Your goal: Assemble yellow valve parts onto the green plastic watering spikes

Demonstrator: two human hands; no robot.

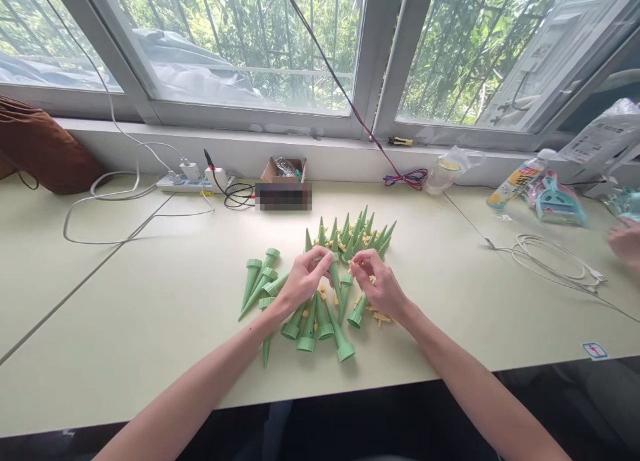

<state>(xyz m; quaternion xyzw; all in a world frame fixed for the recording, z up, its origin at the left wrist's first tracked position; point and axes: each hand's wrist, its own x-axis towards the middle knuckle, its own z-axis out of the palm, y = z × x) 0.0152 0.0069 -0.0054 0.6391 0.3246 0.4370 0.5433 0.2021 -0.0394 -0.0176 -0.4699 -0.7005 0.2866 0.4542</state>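
Note:
My left hand is closed around a green plastic watering spike, its ribbed cap end up and its tip pointing down. Just to the right, my right hand pinches a small pale-yellow piece near the cap. Loose green spikes lie below and to the left of my hands, several with their wide ends towards me. Small yellow pieces lie by my right wrist. Beyond my hands, a group of green spikes stands tips up with yellow pieces among them.
At the back are a power strip with cables, a small cardboard box, a plastic cup and a bottle. A teal dustpan and a coiled white cable lie right. Another person's hand shows at the right edge.

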